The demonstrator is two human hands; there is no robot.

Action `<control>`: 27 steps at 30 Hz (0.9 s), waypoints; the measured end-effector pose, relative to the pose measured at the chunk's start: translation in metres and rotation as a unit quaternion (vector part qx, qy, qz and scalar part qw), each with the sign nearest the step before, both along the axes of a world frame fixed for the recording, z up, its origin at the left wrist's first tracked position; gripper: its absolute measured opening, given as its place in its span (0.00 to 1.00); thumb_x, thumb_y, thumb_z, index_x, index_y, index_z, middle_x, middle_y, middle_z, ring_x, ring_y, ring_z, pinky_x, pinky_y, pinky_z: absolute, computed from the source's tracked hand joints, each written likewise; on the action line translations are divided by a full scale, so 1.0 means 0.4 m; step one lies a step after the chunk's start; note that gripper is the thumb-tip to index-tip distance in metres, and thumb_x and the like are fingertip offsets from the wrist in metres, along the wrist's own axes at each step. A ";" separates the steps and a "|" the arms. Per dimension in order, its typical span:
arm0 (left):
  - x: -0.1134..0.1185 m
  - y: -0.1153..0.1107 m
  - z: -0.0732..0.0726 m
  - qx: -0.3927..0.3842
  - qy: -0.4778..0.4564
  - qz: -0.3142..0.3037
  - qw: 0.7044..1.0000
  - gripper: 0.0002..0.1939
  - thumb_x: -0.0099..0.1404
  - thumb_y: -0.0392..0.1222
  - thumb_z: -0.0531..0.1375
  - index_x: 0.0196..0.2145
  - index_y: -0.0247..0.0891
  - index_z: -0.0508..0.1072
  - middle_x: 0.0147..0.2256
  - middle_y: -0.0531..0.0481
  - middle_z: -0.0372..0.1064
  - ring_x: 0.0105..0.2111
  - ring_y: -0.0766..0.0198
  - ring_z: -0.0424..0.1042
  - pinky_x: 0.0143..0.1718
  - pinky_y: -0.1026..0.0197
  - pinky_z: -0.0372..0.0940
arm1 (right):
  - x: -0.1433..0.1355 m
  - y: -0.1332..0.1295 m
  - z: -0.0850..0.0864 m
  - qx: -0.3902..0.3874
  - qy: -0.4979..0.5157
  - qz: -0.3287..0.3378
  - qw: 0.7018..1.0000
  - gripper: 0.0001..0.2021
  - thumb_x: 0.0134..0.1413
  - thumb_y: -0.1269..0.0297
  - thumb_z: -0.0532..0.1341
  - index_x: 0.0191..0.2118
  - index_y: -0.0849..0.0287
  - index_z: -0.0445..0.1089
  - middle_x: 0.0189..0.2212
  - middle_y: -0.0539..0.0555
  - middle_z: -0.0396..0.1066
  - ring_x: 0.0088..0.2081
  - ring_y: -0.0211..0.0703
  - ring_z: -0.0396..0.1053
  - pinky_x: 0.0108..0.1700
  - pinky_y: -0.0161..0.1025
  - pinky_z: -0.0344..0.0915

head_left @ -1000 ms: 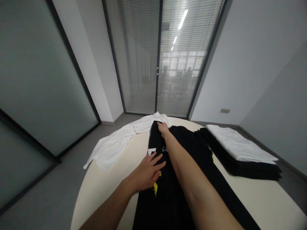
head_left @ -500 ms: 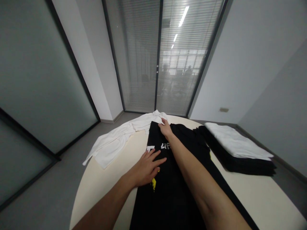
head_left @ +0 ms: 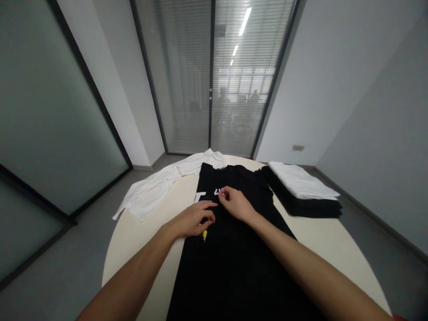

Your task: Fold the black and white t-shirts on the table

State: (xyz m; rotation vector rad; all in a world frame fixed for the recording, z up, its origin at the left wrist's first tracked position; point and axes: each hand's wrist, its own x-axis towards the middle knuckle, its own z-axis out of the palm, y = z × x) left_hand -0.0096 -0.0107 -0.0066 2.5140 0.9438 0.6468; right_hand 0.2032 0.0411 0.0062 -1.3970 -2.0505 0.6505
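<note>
A black T-shirt [head_left: 230,263] with white lettering and a yellow print lies spread lengthwise on the pale round table [head_left: 129,249]. Over its left edge, beside the yellow mark, is my left hand [head_left: 194,218], fingers apart and bent, holding nothing. Near the white letters in the middle of the shirt, my right hand [head_left: 236,203] has its thumb and fingertips together. Whether cloth is between those fingertips cannot be made out.
A loose white garment [head_left: 157,189] lies along the table's far left edge. On the right stands a stack of folded black clothes [head_left: 310,208] with a folded white one [head_left: 302,180] on top. Glass panels with blinds [head_left: 187,89] rise behind the table.
My right hand has moved back from the shirt's far end to the lettering, and its fingers have closed. My left hand's fingers have curled somewhat. The view has shifted slightly to the right.
</note>
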 end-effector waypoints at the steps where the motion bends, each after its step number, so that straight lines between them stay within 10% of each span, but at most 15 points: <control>1: 0.001 0.001 -0.002 -0.001 -0.002 0.000 1.000 0.10 0.63 0.32 0.60 0.39 0.43 0.78 0.60 0.46 0.67 0.61 0.53 0.63 0.63 0.49 0.58 | -0.004 -0.049 0.009 -0.006 -0.022 0.046 0.999 0.06 0.58 0.66 0.58 0.36 0.55 0.73 0.28 0.49 0.73 0.28 0.38 0.69 0.33 0.34 0.60; 13: -0.003 0.015 -0.015 0.038 0.027 0.027 0.999 0.18 0.68 0.34 0.57 0.52 0.49 0.77 0.62 0.47 0.63 0.61 0.54 0.63 0.62 0.46 0.58 | 0.015 -0.332 0.035 0.079 -0.077 0.488 0.866 0.13 0.60 0.57 0.64 0.49 0.49 0.73 0.53 0.50 0.70 0.48 0.39 0.71 0.47 0.33 0.65; 20: 0.017 0.027 -0.018 0.071 0.069 0.048 0.994 0.15 0.69 0.33 0.57 0.48 0.46 0.78 0.60 0.45 0.66 0.57 0.53 0.67 0.59 0.48 0.62 | -0.014 -0.367 -0.043 0.142 -0.108 0.499 0.848 0.10 0.67 0.58 0.56 0.45 0.50 0.74 0.51 0.48 0.74 0.43 0.37 0.73 0.41 0.33 0.66; 27: 0.031 0.030 -0.013 0.111 0.052 0.085 0.989 0.08 0.72 0.38 0.55 0.42 0.42 0.75 0.58 0.47 0.68 0.55 0.55 0.68 0.57 0.50 0.64 | 0.001 -0.378 0.029 0.095 -0.080 0.513 0.849 0.09 0.67 0.64 0.54 0.45 0.56 0.70 0.52 0.50 0.74 0.44 0.37 0.75 0.42 0.33 0.67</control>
